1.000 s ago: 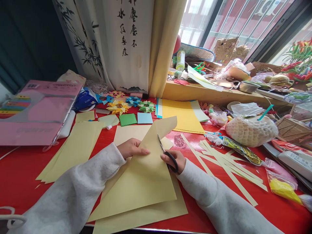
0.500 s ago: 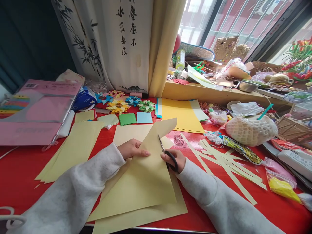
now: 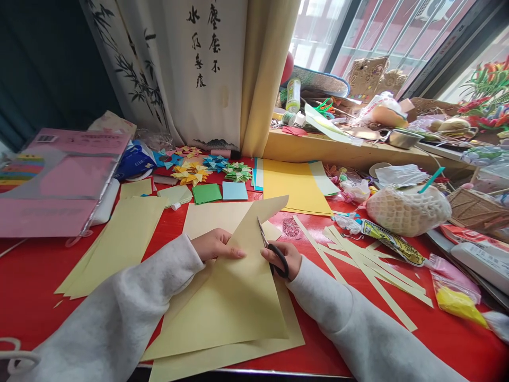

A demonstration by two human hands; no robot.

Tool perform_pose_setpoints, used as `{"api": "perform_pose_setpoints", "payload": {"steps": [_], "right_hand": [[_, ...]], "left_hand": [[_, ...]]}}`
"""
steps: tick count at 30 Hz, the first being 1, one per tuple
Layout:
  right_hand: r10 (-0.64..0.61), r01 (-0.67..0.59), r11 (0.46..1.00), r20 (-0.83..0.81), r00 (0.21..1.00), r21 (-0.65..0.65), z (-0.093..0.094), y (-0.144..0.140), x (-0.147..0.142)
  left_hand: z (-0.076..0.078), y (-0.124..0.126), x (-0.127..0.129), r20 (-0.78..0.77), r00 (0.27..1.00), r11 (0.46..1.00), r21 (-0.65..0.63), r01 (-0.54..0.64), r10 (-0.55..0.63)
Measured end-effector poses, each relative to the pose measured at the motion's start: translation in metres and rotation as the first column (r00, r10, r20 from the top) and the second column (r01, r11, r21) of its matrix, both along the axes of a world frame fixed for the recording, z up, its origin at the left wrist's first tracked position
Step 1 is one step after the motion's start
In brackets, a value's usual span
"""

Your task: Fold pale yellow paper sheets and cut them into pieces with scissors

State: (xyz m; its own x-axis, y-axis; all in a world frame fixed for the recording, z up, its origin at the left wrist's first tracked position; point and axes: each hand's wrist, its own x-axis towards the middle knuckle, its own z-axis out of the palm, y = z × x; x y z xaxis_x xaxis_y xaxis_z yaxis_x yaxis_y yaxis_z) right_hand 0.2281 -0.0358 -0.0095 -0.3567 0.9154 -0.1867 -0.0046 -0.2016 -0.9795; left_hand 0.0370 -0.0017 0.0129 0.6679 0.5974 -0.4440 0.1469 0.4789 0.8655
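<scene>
My left hand [image 3: 214,245] pinches the left side of a pale yellow paper sheet [image 3: 234,289] that is lifted off the red table [image 3: 35,286]. My right hand [image 3: 284,258] holds black-handled scissors [image 3: 269,246], with the blades set into the sheet's right edge. More pale yellow sheets [image 3: 222,355] lie flat under the lifted one. Several cut paper strips [image 3: 358,260] lie just right of my right hand.
A pile of yellow sheets [image 3: 115,244] lies at the left, a pink paper pack [image 3: 59,180] beyond it. Folded paper stars [image 3: 193,172], small squares [image 3: 220,192] and an orange-yellow sheet [image 3: 296,185] sit at the back. A netted bundle [image 3: 407,209], packets and a cluttered sill [image 3: 358,151] fill the right.
Both hands and the scissors stay almost where they were; the view has shifted slightly. No clear change in the cut.
</scene>
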Motion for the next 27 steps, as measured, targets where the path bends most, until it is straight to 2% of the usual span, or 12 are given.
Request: {"api": "perform_pose_setpoints", "payload": {"steps": [5, 11, 16, 27], "right_hand": [[0.000, 0.000, 1.000, -0.053, 0.999, -0.004, 0.0009, 0.0009, 0.0008], [-0.010, 0.010, 1.000, -0.003, 1.000, -0.009, 0.0017, 0.0006, 0.0011], [-0.009, 0.007, 1.000, -0.062, 0.998, -0.027, 0.0022, -0.0008, 0.0001], [0.029, -0.029, 0.999, -0.026, 0.999, 0.024, 0.0025, -0.0005, 0.0010]], "left_hand": [[-0.0003, -0.0002, 0.0000, 0.007, 1.000, 1.000, 0.006, 0.007, -0.007], [-0.0012, -0.0011, 0.0008, -0.015, 0.999, 0.999, -0.004, 0.041, -0.041], [-0.0017, -0.0010, 0.0005, -0.019, 0.998, 0.999, 0.007, 0.054, -0.054], [-0.0065, -0.0012, 0.0005, -0.045, 0.998, 0.998, 0.021, 0.051, -0.050]]}}
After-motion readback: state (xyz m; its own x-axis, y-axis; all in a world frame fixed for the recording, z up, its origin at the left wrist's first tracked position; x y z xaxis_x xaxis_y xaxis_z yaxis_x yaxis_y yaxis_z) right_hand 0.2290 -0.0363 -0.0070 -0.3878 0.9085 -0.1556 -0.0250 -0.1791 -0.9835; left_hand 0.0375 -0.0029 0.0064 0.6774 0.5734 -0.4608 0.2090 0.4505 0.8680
